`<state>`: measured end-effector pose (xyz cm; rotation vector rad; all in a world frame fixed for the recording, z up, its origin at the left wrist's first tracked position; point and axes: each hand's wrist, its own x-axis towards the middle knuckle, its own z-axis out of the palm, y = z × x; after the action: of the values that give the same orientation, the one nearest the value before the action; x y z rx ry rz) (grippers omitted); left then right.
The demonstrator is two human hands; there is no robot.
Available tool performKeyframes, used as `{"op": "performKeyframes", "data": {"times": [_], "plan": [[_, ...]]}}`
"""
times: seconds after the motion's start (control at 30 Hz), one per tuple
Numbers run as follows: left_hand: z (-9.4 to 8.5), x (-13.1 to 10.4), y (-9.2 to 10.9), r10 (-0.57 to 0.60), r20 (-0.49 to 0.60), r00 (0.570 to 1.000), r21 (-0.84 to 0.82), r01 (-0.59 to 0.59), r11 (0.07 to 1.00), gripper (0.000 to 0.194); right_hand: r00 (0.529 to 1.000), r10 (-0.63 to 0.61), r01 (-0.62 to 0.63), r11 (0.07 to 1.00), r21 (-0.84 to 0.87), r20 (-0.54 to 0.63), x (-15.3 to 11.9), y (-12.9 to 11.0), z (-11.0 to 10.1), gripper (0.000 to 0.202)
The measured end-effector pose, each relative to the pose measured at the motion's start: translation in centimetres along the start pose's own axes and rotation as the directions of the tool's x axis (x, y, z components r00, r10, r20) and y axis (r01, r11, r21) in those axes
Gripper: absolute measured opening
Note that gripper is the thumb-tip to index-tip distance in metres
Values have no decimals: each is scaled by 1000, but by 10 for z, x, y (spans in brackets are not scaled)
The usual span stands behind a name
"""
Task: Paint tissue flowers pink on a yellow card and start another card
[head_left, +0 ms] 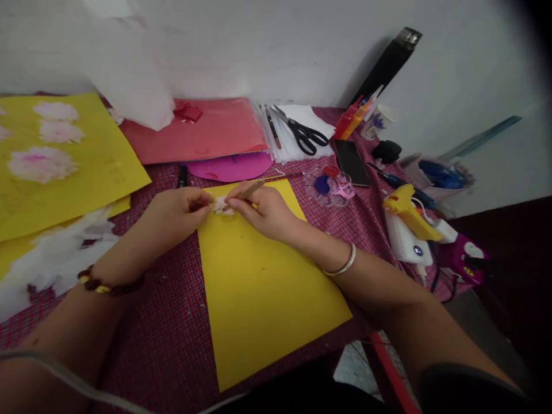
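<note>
A small ruffled piece of white tissue paper [222, 205] lies at the far end of a yellow sheet [263, 287]. My left hand [179, 213] is closed in a pinch at its left edge, fingertips touching it. From the other side, my right hand [267, 210] grips a flat wooden stick [251, 190], its upper end sticking out above the fingers. The stick's lower end reaches the tissue, though the fingers partly cover it.
Another yellow sheet [107, 167] with pinkish-white tissue puffs [42, 164] lies left, above torn white tissue [64, 247]. Behind are red sheets [215, 129] and black-handled scissors [308, 138]. A clear paint palette [328, 187], phone [351, 163] and yellow glue gun [409, 210] sit right.
</note>
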<state>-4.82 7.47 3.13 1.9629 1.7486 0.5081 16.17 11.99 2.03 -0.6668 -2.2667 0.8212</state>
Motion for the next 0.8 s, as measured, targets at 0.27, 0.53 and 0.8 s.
{"op": "performKeyframes", "data": {"times": [0.27,0.53,0.8], "plan": [[3,3,-4,103,7,995,136,-103,985,37,996,91,-91,995,-31,12,3,-4,1,27],[0,1,-2,102,58,993,170,-111,979,41,983,155,-142,983,119,-103,4,-7,0,24],[-18,-4,2,82,48,995,-37,-80,996,46,808,560,-271,630,727,-185,3,10,-10,23]]}}
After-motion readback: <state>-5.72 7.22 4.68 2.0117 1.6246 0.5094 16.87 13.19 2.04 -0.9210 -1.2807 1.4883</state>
